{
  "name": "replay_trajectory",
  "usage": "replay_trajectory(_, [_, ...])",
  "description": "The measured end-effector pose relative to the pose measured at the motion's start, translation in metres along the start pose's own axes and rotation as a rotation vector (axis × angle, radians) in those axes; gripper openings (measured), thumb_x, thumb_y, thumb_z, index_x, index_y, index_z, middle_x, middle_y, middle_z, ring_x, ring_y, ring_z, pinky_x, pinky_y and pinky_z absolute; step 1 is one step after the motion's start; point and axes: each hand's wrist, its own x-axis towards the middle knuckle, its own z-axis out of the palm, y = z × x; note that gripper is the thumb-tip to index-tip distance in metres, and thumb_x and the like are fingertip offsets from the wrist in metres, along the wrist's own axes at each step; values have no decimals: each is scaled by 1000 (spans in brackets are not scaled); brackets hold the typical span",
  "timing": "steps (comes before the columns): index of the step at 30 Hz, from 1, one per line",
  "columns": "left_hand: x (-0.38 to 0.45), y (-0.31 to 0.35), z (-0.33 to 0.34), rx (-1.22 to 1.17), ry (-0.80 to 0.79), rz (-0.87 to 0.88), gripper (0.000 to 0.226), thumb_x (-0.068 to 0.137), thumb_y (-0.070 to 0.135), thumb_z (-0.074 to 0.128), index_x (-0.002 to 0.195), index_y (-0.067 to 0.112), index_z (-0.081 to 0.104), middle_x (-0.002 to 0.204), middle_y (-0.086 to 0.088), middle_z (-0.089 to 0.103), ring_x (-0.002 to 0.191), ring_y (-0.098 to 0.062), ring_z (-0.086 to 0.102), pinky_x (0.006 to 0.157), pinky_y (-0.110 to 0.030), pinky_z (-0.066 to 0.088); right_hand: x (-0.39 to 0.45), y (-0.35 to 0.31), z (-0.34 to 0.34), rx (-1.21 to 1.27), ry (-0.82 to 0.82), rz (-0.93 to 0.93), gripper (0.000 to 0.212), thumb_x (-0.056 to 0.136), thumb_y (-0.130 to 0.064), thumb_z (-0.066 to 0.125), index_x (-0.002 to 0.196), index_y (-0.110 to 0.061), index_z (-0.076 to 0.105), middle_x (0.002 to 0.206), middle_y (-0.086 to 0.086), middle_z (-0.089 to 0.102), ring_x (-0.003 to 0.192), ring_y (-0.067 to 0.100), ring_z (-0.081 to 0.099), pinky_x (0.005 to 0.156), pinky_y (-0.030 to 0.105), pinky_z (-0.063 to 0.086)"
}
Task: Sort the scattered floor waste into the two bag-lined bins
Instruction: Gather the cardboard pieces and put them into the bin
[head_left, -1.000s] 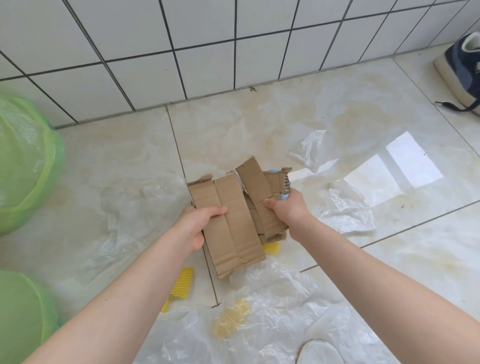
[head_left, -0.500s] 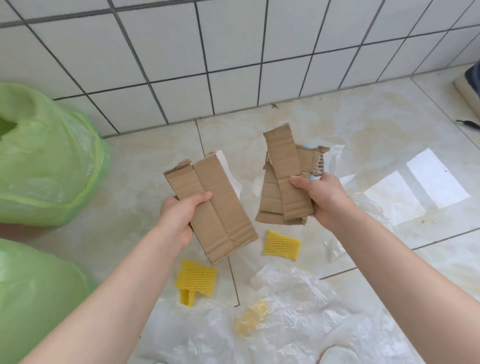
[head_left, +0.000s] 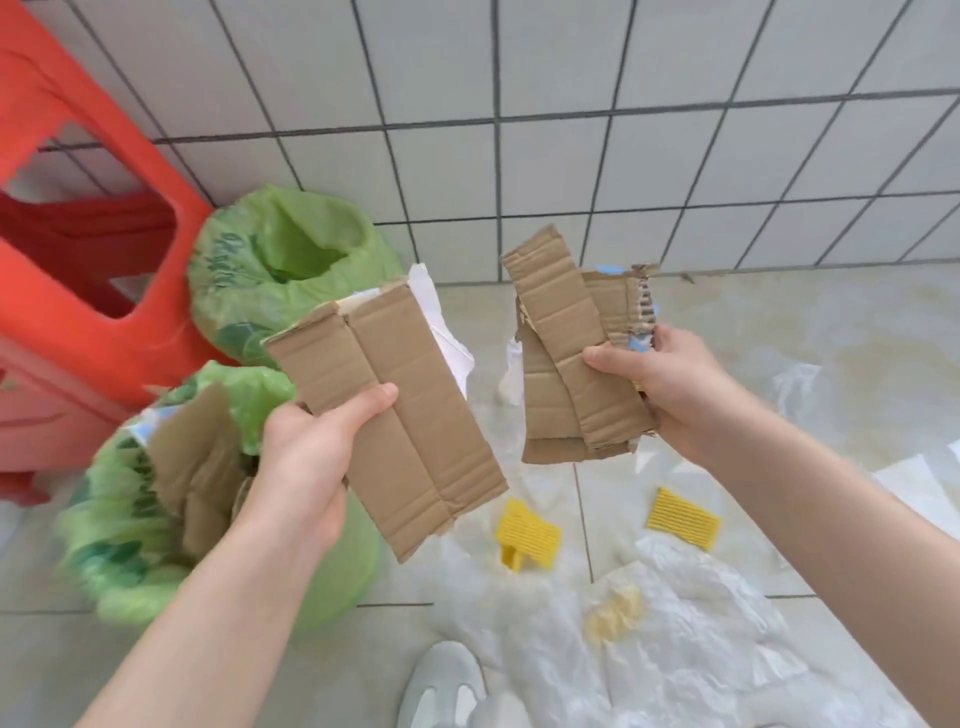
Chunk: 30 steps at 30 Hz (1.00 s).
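My left hand (head_left: 304, 467) grips a flat brown cardboard piece (head_left: 400, 410) with white paper behind it, held just right of the near green-lined bin (head_left: 119, 545). That bin holds cardboard scraps (head_left: 192, 467). The far green-lined bin (head_left: 291, 260) stands against the wall with its mouth open. My right hand (head_left: 670, 384) grips a stack of torn cardboard strips (head_left: 566, 353) above the floor. Two yellow foam net pieces (head_left: 527, 535) (head_left: 683, 518) and clear plastic sheets (head_left: 691, 639) lie on the tiles below.
A red plastic stool (head_left: 78, 249) stands at the left beside the bins. The white tiled wall (head_left: 623, 130) runs behind. A white shoe (head_left: 441, 686) shows at the bottom edge. More clear plastic (head_left: 800, 374) lies at the right.
The view has swung left, bringing both bins and the red stool into sight. My hands have separated further, and the left hand's cardboard now sits beside the near bin.
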Motion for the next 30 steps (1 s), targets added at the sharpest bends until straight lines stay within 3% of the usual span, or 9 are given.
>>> replay_trajectory(6, [-26,49,-72,-33,82,135,15,80,4,70,91,13,70,85,3,77,78,-13,73,64,-25,56,-27,-40,70,-162,-153,-42,30,78,-6,73,107,-9,65,101,7,74,89,23,72,82,40,57])
replay_trajectory(13, [-28,73,-157,-99,321,231,23,78,5,73,99,15,69,94,1,74,88,-16,71,80,-34,54,-40,-55,165,-373,-281,-31,28,79,-12,74,105,-12,65,100,9,73,90,26,71,88,46,55])
replay_trajectory(20, [-14,59,-211,-38,545,266,30,78,10,74,107,10,68,100,-1,73,94,-18,70,89,-40,54,-53,-41,248,-356,-362,16,26,83,-9,65,109,-9,64,103,12,71,92,28,70,85,44,56])
replay_trajectory(24, [2,49,-219,30,745,280,31,77,19,74,106,12,67,88,7,69,87,-17,68,86,-36,55,-49,-33,278,-259,-307,16,10,86,-10,60,90,-19,63,94,5,69,85,23,67,74,33,54])
replay_trajectory(26, [8,43,-217,30,812,290,30,78,19,73,106,10,65,88,5,67,84,-18,66,85,-36,55,-43,-28,284,-239,-219,-37,15,86,-8,56,81,-21,59,87,1,67,82,21,65,74,33,54])
replay_trajectory(30, [20,30,-203,2,761,290,29,79,14,72,106,11,65,94,1,70,85,-16,67,84,-33,55,-38,-6,278,-335,-58,-103,18,84,-7,54,95,-21,58,98,4,67,92,24,63,85,37,53])
